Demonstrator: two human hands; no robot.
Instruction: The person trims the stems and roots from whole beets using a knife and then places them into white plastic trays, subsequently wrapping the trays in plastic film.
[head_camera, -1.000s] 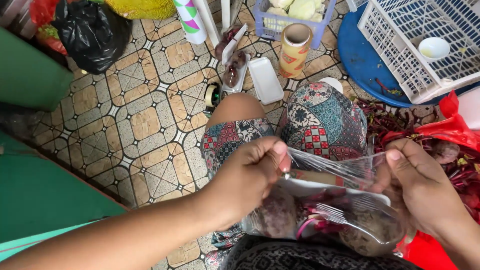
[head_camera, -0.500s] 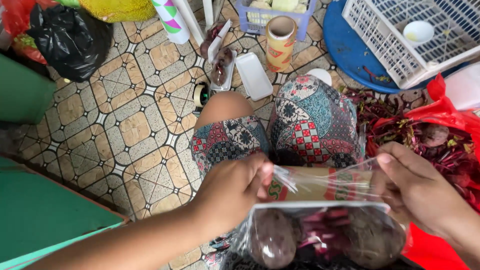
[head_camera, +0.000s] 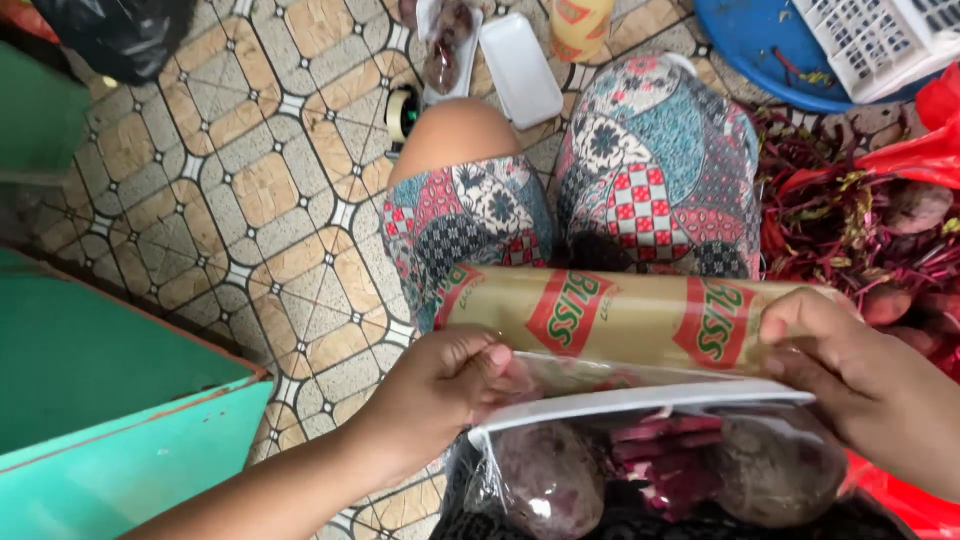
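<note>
The left hand (head_camera: 445, 385) pinched the film at the tray's (head_camera: 640, 398) near-left corner; the right hand (head_camera: 860, 375) gripped the roll (head_camera: 610, 315) just beyond the tray, over her knees; beetroots (head_camera: 550, 475) lay wrapped inside.

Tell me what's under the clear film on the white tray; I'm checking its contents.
Under the clear film on the white tray lie two dark round beetroots with cut red stalks between them. The tray's near part is out of frame.

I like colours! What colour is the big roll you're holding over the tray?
The roll is yellowish-tan with red oval patches and green lettering, seen best in the head view.
</note>
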